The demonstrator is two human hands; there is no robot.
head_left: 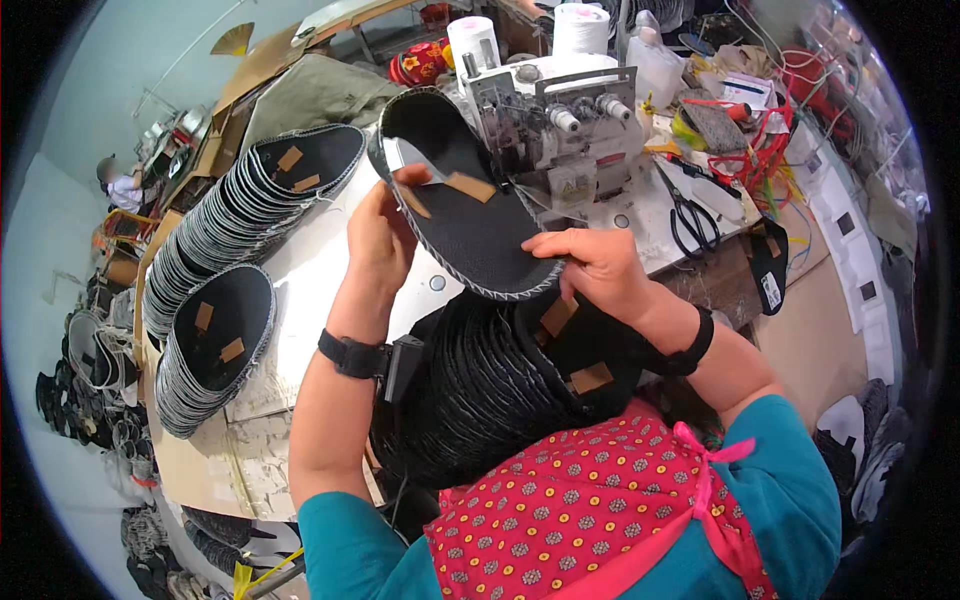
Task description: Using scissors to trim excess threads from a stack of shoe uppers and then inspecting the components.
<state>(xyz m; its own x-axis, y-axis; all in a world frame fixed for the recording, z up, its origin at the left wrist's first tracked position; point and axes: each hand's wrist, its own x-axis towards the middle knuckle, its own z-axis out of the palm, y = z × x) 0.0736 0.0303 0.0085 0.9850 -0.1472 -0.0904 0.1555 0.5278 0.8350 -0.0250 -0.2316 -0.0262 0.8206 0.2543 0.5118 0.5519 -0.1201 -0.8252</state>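
At nine o'clock on the table, stacked black insoles [215,330] fan out. At centre, the person's left hand [380,235] and right hand [595,268] each pinch an edge of one black insole [470,215], held before the sewing machine [560,130]. Scissors [690,220] lie at two o'clock.

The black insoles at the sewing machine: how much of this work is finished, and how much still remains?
Done: two long fanned stacks of edge-stitched insoles lie on the table at the left. In hand: the left hand and right hand hold one black insole at the sewing machine. Left: a stack in the lap; whether its edges are stitched cannot be told.
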